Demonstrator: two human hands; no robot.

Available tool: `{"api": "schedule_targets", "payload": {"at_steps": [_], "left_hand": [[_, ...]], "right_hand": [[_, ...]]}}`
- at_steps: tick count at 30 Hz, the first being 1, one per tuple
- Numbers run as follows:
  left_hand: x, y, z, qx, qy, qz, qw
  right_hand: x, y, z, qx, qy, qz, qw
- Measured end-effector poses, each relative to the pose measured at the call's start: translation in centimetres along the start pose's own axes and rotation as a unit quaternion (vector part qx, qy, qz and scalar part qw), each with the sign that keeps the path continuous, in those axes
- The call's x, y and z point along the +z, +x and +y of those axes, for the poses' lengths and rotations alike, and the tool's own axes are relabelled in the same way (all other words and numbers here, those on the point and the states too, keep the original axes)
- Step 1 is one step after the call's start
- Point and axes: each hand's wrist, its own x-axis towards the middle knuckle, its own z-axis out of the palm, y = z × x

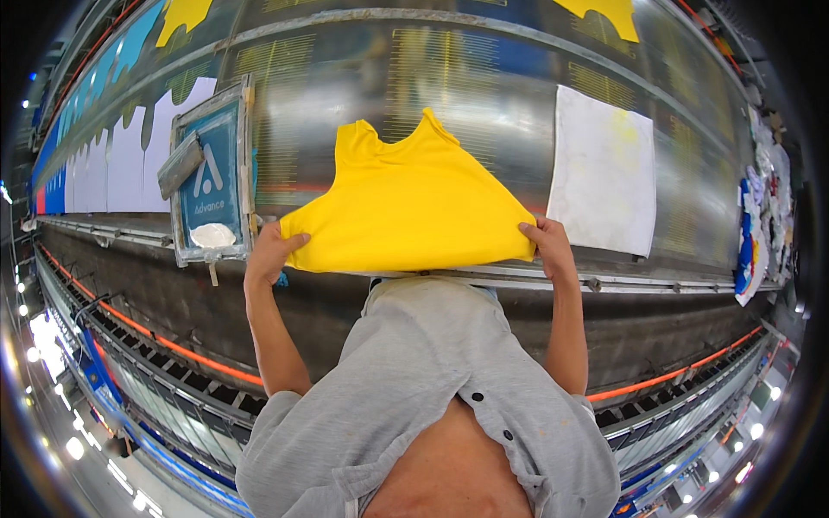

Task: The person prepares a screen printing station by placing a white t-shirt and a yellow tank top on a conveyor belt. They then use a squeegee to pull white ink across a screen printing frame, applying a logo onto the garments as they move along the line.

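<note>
A yellow cut fabric piece (pixel 414 194) with armhole and neckline curves is stretched between my hands over the near edge of the long metal table (pixel 315 69). My left hand (pixel 275 246) pinches its lower left corner, thumb on top. My right hand (pixel 546 242) pinches the lower right corner. Just left of my left hand lies a framed teal printing screen (pixel 207 160) with white paste near its bottom and a squeegee (pixel 180 162) resting on it. A white square cloth (pixel 602 168) lies to the right.
White cut pieces (pixel 129 164) line the table's left, with teal (pixel 134 43) and yellow pieces (pixel 181 17) farther back. A pile of mixed fabric (pixel 760 207) sits at the right end. A rail runs along the near edge, and orange pipes (pixel 656 369) run behind me.
</note>
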Motion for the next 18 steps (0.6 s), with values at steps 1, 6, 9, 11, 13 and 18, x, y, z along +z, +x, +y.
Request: {"api": "schedule_targets", "payload": {"at_steps": [1,6,9,11,13,18], "left_hand": [[-0.1,-0.5,0.0,-0.015,0.001,-0.005,1.000],[0.5,-2.7,-0.1,-0.041,-0.031,-0.009,0.999],[0.7,-2.6,-0.4,-0.052,-0.018,-0.005,0.998],[0.9,-2.4,-0.4,-0.054,-0.019,-0.002,0.998],[0.9,-2.1,0.1,-0.050,-0.029,-0.001,0.998],[1.9,1.9,7.3,0.091,0.080,0.142,0.982]], "right_hand": [[0.3,0.1,0.1,0.018,0.002,-0.008,1.000],[0.3,0.2,0.7,0.060,0.037,-0.033,0.997],[0.0,0.8,1.0,0.068,0.033,-0.043,0.996],[0.0,1.2,0.6,0.071,0.011,-0.057,0.996],[0.6,1.1,-0.1,0.040,0.055,-0.052,0.996],[0.4,4.3,-7.1,-0.176,0.159,-0.039,0.971]]}}
